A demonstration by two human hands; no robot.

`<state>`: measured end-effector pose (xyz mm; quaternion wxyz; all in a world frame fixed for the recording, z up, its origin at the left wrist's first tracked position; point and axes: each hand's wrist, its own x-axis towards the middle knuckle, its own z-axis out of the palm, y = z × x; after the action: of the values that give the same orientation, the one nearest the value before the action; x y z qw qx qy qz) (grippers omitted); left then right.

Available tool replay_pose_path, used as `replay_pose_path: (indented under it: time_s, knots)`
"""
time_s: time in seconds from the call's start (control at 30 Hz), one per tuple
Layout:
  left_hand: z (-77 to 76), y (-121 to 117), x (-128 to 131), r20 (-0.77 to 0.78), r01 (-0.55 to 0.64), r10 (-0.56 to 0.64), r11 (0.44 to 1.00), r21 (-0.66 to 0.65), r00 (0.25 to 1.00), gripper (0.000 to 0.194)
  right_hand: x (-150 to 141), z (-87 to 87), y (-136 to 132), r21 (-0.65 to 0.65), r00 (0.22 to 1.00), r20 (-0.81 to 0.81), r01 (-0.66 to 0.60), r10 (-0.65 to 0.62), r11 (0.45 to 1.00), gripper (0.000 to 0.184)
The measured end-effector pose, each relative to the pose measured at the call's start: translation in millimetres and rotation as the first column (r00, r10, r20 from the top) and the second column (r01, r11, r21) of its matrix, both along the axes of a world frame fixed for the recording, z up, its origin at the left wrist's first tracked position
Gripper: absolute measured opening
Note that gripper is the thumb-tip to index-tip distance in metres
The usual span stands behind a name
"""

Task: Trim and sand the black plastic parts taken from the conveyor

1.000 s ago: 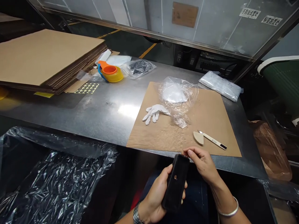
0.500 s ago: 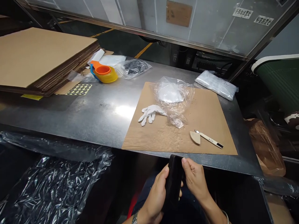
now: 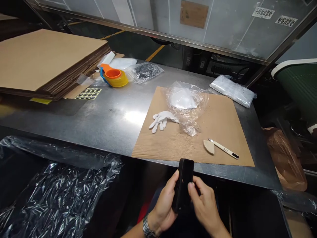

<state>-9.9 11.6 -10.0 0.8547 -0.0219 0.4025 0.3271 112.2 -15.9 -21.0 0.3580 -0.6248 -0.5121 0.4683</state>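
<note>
A long black box-shaped part (image 3: 184,181) with rounded corners is held upright just below the table's front edge. My left hand (image 3: 164,200) is closed round its left side, the thumb along the edge. On the other side my right hand (image 3: 204,198) grips it, with the thumb pressed near its face and the fingers at the right edge. A few tiny light specks show on the dark face. Beyond it, on a cardboard sheet (image 3: 173,148), lie a craft knife (image 3: 225,148) marked A26 and a beige wedge-shaped pad (image 3: 208,146).
A white glove (image 3: 162,119) and a crumpled clear plastic bag (image 3: 185,99) lie on the cardboard. A wrapped packet (image 3: 232,91) is at the back right. Leftward are a tape dispenser (image 3: 115,77), a sticker sheet (image 3: 88,94) and stacked cardboard (image 3: 49,59). Black plastic film (image 3: 54,195) covers something at lower left.
The black part has risen slightly and turned so that more of its face shows. My right hand has slid from its top corner down its right side.
</note>
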Motion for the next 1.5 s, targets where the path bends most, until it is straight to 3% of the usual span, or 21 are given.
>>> replay_pose_path:
  time_s: [0.1, 0.17, 0.23, 0.3, 0.33, 0.4, 0.47, 0.6, 0.73, 0.9, 1.1, 1.5]
  knots:
    - [-0.4, -2, -1, -0.075, 0.130, -0.122, 0.985, 0.114, 0.990, 0.044, 9, -6.5, 8, -0.071, 0.984, -0.056, 0.164, -0.168, 0.984, 0.041]
    - [-0.7, -2, -3, -0.247, 0.200, -0.120, 0.922, 0.332, 0.962, 0.047, 13, -6.8, 11, -0.069, 0.964, -0.175, 0.189, -0.198, 0.980, 0.040]
    - [-1.2, -2, -6, -0.462, 0.333, -0.057, 0.771, 0.542, 0.885, 0.050, 15, -5.3, 11, -0.041, 0.953, -0.258, 0.154, -0.159, 0.987, 0.041]
    - [-1.2, -3, -8, -0.602, 0.494, -0.020, 0.595, 0.634, 0.798, 0.055, 12, -3.9, 11, -0.043, 0.945, -0.297, 0.131, -0.138, 0.990, 0.053]
    - [-1.1, -4, -10, -0.634, 0.551, -0.033, 0.532, 0.643, 0.772, 0.057, 11, -3.7, 11, -0.061, 0.935, -0.318, 0.148, -0.159, 0.987, 0.053]
    - [-0.6, -4, -12, -0.633, 0.585, -0.085, 0.492, 0.645, 0.770, 0.060, 7, -3.9, 13, -0.111, 0.895, -0.378, 0.211, -0.237, 0.971, 0.045]
    - [-0.3, -4, -13, -0.570, 0.541, -0.128, 0.534, 0.650, 0.812, 0.060, 4, -3.9, 15, -0.148, 0.847, -0.439, 0.261, -0.299, 0.954, 0.040]
    - [0.7, -2, -15, -0.311, 0.398, -0.257, 0.697, 0.597, 0.915, 0.064, 2, 1.4, 16, -0.245, 0.791, -0.481, 0.292, -0.377, 0.925, 0.048]
    - [5.3, -3, -21, -0.146, 0.333, -0.302, 0.788, 0.518, 0.942, 0.062, 3, 9.4, 17, -0.287, 0.781, -0.496, 0.266, -0.380, 0.920, 0.042]
    - [14.9, -4, -27, -0.083, 0.311, -0.309, 0.829, 0.464, 0.948, 0.056, 5, 8.0, 20, -0.275, 0.784, -0.494, 0.268, -0.375, 0.923, 0.035]
    - [23.1, -1, -26, -0.087, 0.350, -0.344, 0.853, 0.388, 0.935, 0.057, 5, -0.4, 17, -0.289, 0.715, -0.532, 0.350, -0.453, 0.891, 0.038]
    - [22.7, -3, -25, -0.074, 0.311, -0.304, 0.888, 0.339, 0.950, 0.045, 5, -7.2, 12, -0.180, 0.782, -0.395, 0.448, -0.482, 0.876, 0.044]
